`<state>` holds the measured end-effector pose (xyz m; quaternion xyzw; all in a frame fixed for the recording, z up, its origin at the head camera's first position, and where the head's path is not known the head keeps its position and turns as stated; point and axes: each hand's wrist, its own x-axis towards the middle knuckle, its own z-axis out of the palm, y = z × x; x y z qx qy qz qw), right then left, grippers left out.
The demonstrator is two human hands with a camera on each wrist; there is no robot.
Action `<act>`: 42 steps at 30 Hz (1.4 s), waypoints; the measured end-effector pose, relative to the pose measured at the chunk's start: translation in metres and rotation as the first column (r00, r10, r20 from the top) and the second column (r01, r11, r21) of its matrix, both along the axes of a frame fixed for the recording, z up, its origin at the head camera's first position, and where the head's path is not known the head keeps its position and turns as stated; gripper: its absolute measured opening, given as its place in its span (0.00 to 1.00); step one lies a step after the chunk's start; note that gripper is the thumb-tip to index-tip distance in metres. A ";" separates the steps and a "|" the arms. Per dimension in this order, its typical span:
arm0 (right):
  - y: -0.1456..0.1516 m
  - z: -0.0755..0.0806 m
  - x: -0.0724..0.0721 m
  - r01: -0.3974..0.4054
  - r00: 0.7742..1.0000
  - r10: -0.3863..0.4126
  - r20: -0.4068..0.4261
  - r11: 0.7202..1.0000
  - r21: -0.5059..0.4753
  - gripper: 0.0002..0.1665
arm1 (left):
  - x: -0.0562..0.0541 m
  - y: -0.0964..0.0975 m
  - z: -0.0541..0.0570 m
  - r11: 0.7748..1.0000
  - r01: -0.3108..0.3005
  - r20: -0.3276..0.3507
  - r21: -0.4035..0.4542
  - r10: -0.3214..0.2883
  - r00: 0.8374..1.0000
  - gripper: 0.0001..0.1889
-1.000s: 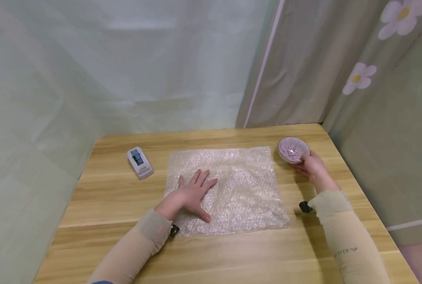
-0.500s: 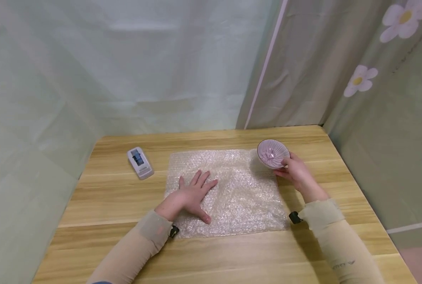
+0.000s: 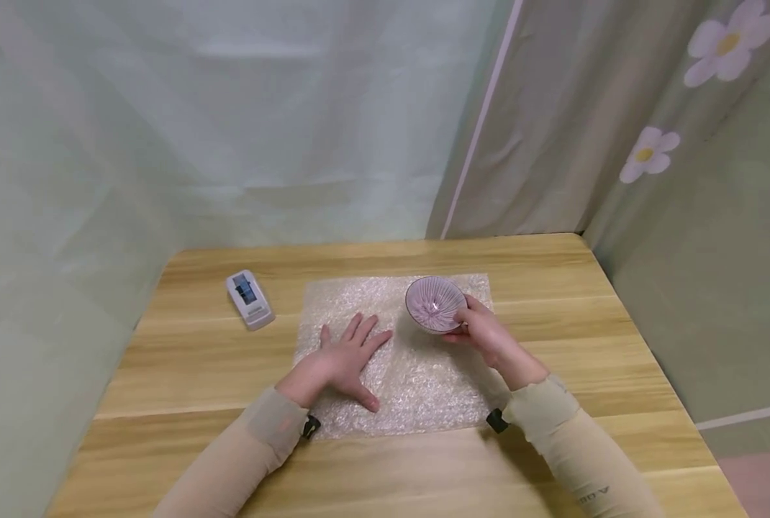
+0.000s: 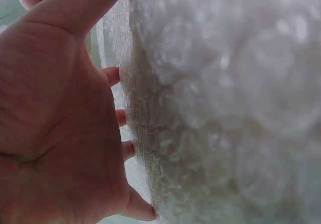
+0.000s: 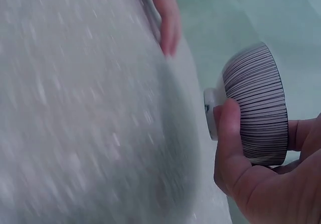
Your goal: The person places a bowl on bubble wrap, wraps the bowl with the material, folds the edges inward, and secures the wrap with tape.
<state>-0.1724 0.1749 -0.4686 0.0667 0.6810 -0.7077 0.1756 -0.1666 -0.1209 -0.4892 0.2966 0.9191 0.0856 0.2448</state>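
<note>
A sheet of bubble wrap point(image 3: 417, 388) lies flat on the wooden table. My left hand point(image 3: 342, 363) rests on its left half with the fingers spread; in the left wrist view the fingertips point(image 4: 129, 150) touch the bubbles. My right hand point(image 3: 488, 338) grips a small bowl point(image 3: 433, 302) by its right side, thumb over the rim and fingers beneath. The bowl is purplish inside with radiating lines, and it is held over the upper right part of the wrap. In the right wrist view, the bowl's outside point(image 5: 256, 103) shows dark stripes, and its foot faces the wrap.
A white device with a dark blue window point(image 3: 250, 298) lies on the table point(image 3: 184, 374) left of the wrap. A pale green curtain point(image 3: 307, 122) hangs behind the table, and a flowered one point(image 3: 647, 155) hangs at the right.
My right hand has carried the bowl leftward from the table's right side to over the bubble wrap. The left hand has stayed pressed on the wrap.
</note>
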 end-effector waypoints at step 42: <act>-0.036 -0.021 0.014 -0.142 0.988 0.151 -0.031 0.971 0.192 0.41 | -0.001 -0.009 -0.011 0.996 -0.022 0.040 0.084 0.018 0.999 0.82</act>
